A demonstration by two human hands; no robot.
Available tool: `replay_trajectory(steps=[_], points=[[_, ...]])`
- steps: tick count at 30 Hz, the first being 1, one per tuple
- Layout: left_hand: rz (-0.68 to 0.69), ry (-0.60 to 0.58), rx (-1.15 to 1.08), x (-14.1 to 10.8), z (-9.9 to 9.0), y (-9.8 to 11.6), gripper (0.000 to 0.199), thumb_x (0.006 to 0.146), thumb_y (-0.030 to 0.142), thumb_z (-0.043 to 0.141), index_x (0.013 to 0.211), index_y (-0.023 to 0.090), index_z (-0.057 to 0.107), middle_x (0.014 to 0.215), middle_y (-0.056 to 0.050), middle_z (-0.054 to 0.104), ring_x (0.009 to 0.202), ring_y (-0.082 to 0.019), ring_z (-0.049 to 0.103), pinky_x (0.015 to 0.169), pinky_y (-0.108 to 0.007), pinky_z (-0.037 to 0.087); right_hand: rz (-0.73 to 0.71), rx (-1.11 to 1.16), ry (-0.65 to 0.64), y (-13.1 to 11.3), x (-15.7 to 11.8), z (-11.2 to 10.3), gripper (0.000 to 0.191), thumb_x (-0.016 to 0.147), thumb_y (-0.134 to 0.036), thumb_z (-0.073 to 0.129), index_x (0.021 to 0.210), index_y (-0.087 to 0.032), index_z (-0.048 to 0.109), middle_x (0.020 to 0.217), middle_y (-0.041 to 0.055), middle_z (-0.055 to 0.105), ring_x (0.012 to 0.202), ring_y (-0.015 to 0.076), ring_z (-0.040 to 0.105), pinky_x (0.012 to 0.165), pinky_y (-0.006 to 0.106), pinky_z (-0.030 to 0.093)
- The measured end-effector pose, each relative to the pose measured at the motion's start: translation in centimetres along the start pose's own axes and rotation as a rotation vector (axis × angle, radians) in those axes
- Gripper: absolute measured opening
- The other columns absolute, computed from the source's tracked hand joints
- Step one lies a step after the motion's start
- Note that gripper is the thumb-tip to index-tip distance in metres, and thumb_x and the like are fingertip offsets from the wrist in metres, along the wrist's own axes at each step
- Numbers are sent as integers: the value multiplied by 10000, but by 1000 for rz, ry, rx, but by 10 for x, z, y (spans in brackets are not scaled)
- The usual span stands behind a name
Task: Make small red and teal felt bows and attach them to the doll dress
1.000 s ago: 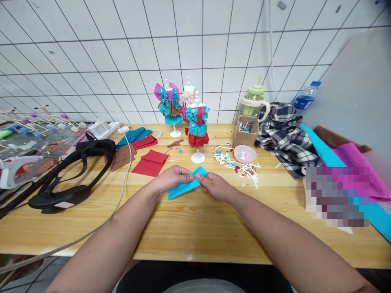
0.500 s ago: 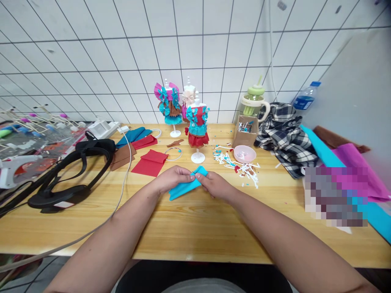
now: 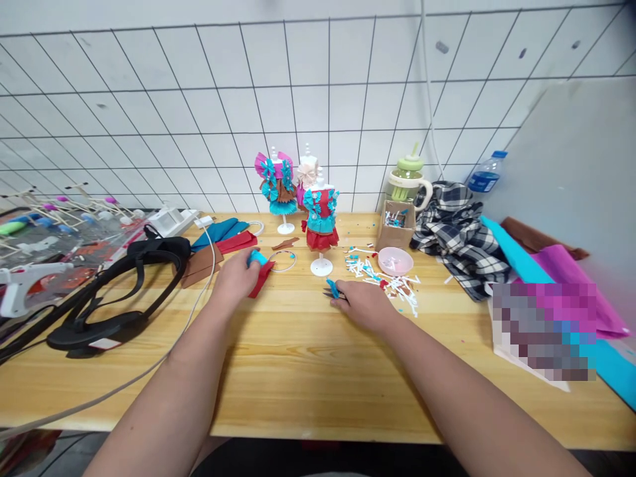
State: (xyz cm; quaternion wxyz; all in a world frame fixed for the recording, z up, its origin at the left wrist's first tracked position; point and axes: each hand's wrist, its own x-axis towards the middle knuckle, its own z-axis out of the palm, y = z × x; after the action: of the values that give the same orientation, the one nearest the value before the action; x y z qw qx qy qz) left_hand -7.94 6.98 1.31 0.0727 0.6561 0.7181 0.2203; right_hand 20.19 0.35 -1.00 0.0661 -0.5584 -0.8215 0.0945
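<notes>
My left hand [image 3: 239,275] is closed on a strip of blue crepe paper [image 3: 256,257], right over a piece of red crepe paper [image 3: 261,279] lying on the table. Between the fingers of my right hand [image 3: 366,303] is a small crumpled blue paper piece [image 3: 332,287]. Dark thin points stick out beside that piece; I cannot make out what tool they belong to. Just beyond my right hand stands a mini dress form [image 3: 321,212] in a red and blue paper dress, on a round white base.
Two more dressed forms [image 3: 282,189] stand behind. White sticks and scraps [image 3: 370,270] lie around a pink bowl [image 3: 395,261], near a cardboard box [image 3: 396,228]. A black headset [image 3: 119,324] and a cable [image 3: 191,318] occupy the left; a plaid cloth [image 3: 457,232] lies right.
My hands were together on the blue paper and are now apart. The left moved left with the strip to the red paper; the right holds a small blue piece. The view tilted up slightly.
</notes>
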Motion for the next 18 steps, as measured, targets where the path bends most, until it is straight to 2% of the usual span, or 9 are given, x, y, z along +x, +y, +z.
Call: replay_trajectory(steps=[3, 5, 6, 7, 9, 11, 13, 15, 18], points=[[-1, 151, 206, -1, -3, -2, 484, 810, 279, 474, 1287, 221, 537, 1225, -149, 610, 1141, -375, 504, 877, -498, 384, -27, -27, 24, -3, 0, 4, 199, 948, -272, 382, 1073, -243, 534, 969, 62, 692, 832, 209, 632, 606, 269, 309], [68, 242, 229, -7, 0, 5, 504, 807, 302, 505, 1304, 222, 519, 1296, -148, 561, 1199, -378, 449, 932, -535, 334, 15, -4, 58, -4, 0, 4, 231, 950, -264, 364, 1123, -247, 516, 984, 63, 695, 847, 213, 634, 615, 276, 313], [140, 243, 197, -10, 2, 9, 478, 818, 330, 509, 1284, 227, 538, 1280, -135, 575, 1195, -358, 457, 944, -518, 333, 48, 17, 70, -4, 1, 4, 235, 944, -285, 378, 1129, -247, 518, 992, 63, 696, 856, 217, 634, 620, 279, 316], [231, 196, 141, -14, 5, 14, 431, 831, 360, 504, 1235, 229, 577, 1233, -116, 608, 1167, -328, 487, 943, -482, 350, 82, 44, 72, -4, 1, 3, 240, 936, -324, 400, 1125, -250, 527, 997, 60, 697, 865, 220, 634, 624, 281, 319], [385, 18, 21, -20, 13, 24, 339, 846, 410, 496, 1071, 228, 671, 1101, -77, 673, 1068, -272, 557, 909, -404, 394, 125, 109, 39, -5, 1, 2, 295, 899, -450, 458, 1096, -256, 560, 980, 50, 701, 868, 225, 631, 620, 278, 320], [453, -120, -51, -24, 21, 30, 316, 852, 423, 488, 951, 222, 711, 1007, -58, 701, 983, -241, 592, 866, -359, 420, 113, 167, -11, -8, 1, 4, 408, 829, -588, 509, 1058, -261, 593, 928, 41, 702, 842, 225, 626, 599, 271, 311], [469, -197, -90, -26, 28, 32, 327, 858, 428, 477, 910, 216, 720, 954, -54, 709, 924, -228, 606, 814, -335, 437, 57, 208, -43, -13, 0, 7, 474, 760, -647, 561, 1033, -263, 612, 881, 32, 696, 805, 214, 616, 578, 262, 294], [459, -254, -140, -27, 32, 33, 349, 861, 446, 469, 901, 206, 719, 933, -57, 713, 882, -223, 613, 763, -317, 445, -15, 237, -71, -18, -1, 12, 440, 716, -594, 643, 1010, -267, 624, 852, 17, 686, 775, 195, 603, 567, 252, 276], [402, -359, -274, -28, 33, 33, 402, 853, 501, 469, 900, 186, 714, 924, -62, 717, 851, -218, 623, 729, -299, 455, -87, 297, -127, -22, 0, 20, 212, 736, -378, 673, 917, -270, 647, 796, -15, 672, 721, 153, 578, 554, 237, 264]])
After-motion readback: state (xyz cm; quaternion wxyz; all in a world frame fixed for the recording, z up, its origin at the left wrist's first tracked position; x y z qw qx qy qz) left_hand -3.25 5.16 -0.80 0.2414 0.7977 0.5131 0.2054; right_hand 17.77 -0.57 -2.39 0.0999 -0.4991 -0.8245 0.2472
